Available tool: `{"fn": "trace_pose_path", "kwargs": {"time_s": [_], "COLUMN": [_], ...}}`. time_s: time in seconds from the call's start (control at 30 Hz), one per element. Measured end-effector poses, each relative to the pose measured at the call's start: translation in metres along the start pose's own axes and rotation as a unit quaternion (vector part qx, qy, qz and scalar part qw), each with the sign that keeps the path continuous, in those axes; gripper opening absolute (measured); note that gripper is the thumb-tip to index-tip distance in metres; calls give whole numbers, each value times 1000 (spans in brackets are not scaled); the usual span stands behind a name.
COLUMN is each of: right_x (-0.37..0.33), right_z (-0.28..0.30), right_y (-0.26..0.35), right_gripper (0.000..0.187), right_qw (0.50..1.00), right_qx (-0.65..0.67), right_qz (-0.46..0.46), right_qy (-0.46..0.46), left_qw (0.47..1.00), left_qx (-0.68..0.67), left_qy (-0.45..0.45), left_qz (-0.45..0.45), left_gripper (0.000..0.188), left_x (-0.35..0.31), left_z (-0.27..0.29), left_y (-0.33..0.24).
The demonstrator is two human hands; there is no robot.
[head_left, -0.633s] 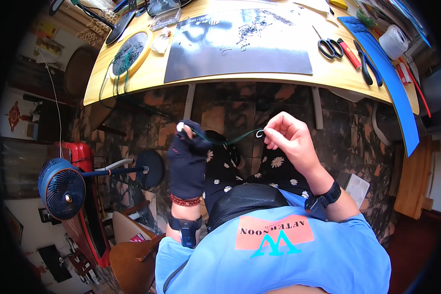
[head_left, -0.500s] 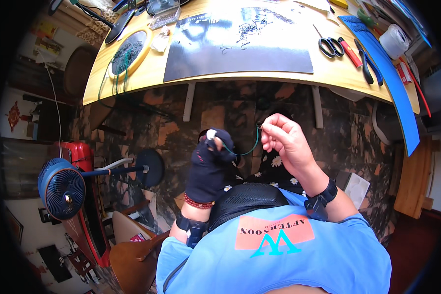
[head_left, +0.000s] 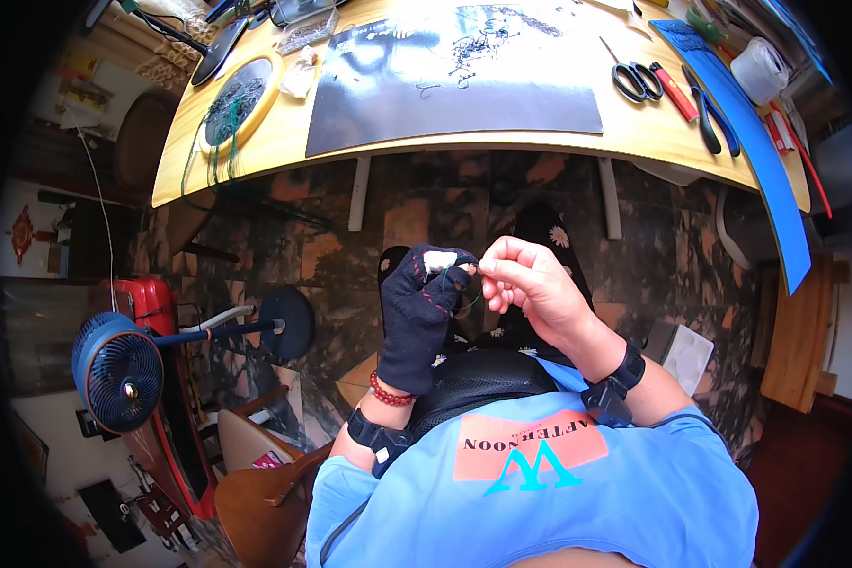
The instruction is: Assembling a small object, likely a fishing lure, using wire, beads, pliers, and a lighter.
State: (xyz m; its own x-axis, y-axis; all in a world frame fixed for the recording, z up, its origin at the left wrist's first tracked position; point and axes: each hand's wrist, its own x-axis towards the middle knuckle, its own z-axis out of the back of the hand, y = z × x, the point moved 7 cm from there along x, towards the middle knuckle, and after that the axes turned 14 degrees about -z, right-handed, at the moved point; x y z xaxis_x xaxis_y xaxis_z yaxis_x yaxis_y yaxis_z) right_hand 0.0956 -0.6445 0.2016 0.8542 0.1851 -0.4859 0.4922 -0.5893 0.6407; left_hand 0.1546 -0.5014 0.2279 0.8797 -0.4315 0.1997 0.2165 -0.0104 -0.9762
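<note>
My left hand (head_left: 415, 312), in a black glove with bare fingertips and a white wrap on one digit, is closed in a pinch above my lap. Thumb and forefinger of my bare right hand (head_left: 540, 289) pinch right beside it, so the fingertips meet or nearly touch. A thin green thread (head_left: 468, 305) curves in a small loop below the fingertips, running between the hands. Whatever tiny piece may sit in the right pinch is too small to make out. On the table, small dark hooks (head_left: 469, 52) lie scattered over a shiny dark mat (head_left: 369, 118).
A yellow-rimmed round dish (head_left: 275, 80) of dark hooks, green threads trailing over the table edge, stands left. Scissors (head_left: 640, 85), a red lighter (head_left: 675, 92), pliers (head_left: 713, 118) and a blue board (head_left: 776, 208) lie right. A blue fan (head_left: 118, 367) stands at my left.
My hands have come together: the left moved right and up, the right shifted slightly left. The green thread, earlier stretched in a wide curve between them, now hangs in a smaller loop.
</note>
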Motion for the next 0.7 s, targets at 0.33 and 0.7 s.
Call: {"fn": "trace_pose_path", "kwargs": {"time_s": [0.33,0.7], "right_x": [2,2], "right_z": [4,7], "right_y": [-1,0], "right_gripper": [12,14], "right_qw": [999,994], "right_qx": [-35,-85], "right_qz": [-30,-53], "right_qy": [19,40], "left_qw": [999,993], "left_qx": [-25,-38], "left_qy": [33,73], "left_qz": [28,82], "left_gripper": [12,16], "left_x": [1,-2], "left_z": [-1,-4], "left_y": [4,16]}}
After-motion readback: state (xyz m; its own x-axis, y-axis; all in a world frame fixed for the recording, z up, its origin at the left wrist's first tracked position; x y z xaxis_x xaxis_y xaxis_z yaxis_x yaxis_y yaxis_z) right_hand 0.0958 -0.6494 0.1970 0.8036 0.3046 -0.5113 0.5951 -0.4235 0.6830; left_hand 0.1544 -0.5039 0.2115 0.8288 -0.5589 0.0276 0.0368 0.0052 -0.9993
